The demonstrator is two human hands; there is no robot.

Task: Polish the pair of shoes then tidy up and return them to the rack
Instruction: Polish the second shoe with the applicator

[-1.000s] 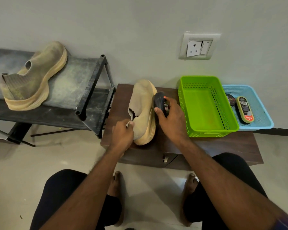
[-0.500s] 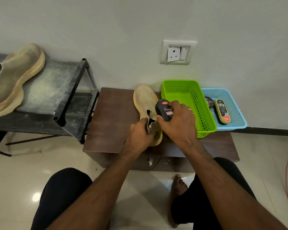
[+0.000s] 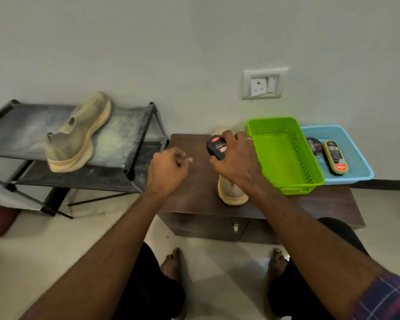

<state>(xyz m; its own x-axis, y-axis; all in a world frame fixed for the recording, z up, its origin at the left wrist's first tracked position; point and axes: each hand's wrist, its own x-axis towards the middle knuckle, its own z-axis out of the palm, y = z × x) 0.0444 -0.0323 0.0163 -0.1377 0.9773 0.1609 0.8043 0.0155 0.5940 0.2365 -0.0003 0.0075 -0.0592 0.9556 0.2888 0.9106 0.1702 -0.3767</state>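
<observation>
One tan slip-on shoe [image 3: 231, 192] lies on the dark wooden table [image 3: 194, 185], mostly hidden under my right hand. My right hand [image 3: 237, 158] grips a black shoe-polish applicator [image 3: 217, 147] labelled "Cherry" above that shoe. My left hand [image 3: 169, 168] hovers over the table's left part, fingers loosely curled, holding nothing. The other tan shoe [image 3: 79, 135] rests on its side on the top shelf of the black shoe rack [image 3: 134, 144] at the left.
An empty green basket [image 3: 286, 153] stands right of the shoe. Beside it a blue basket [image 3: 353, 155] holds a round polish tin [image 3: 314, 145] and a shoe brush [image 3: 335, 157]. A wall socket [image 3: 263, 84] sits above. My bare feet rest on the tiled floor.
My left hand has let go of the shoe and moved left, away from it. The shoe now lies on the table. My right hand still holds the applicator.
</observation>
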